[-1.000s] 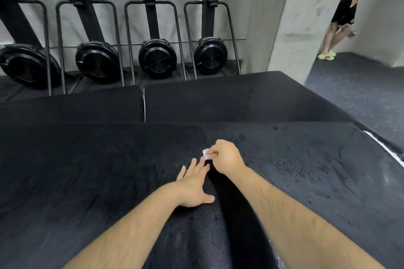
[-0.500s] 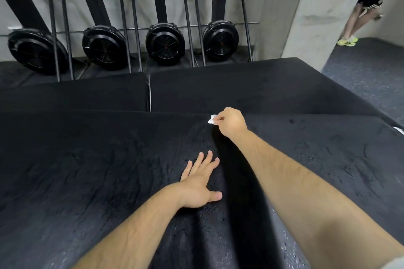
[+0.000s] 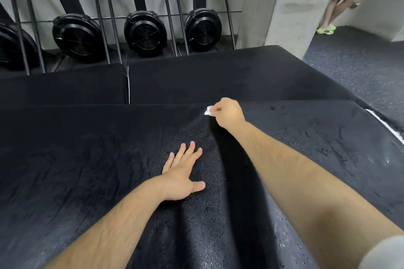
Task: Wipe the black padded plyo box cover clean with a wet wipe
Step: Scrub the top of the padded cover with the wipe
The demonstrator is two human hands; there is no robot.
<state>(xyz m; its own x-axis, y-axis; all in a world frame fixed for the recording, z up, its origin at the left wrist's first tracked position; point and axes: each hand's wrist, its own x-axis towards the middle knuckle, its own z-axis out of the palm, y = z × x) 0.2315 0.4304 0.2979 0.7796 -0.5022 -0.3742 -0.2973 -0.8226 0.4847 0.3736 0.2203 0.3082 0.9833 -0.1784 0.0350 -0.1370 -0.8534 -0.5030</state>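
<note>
We brace our flat left hand (image 3: 182, 178) on the plyo box cover (image 3: 87, 170) while our right hand (image 3: 229, 113) pinches the wet wipe (image 3: 208, 110) against its far edge, the unwiped cover lying nearer us.

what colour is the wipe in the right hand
White. The wipe shows as a small wad pinched in the right hand against the black cover, head view.

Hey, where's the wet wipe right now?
In the head view, the wipe is pinched in the right hand at the far edge of the box cover, beyond the left hand resting flat on it.
</note>
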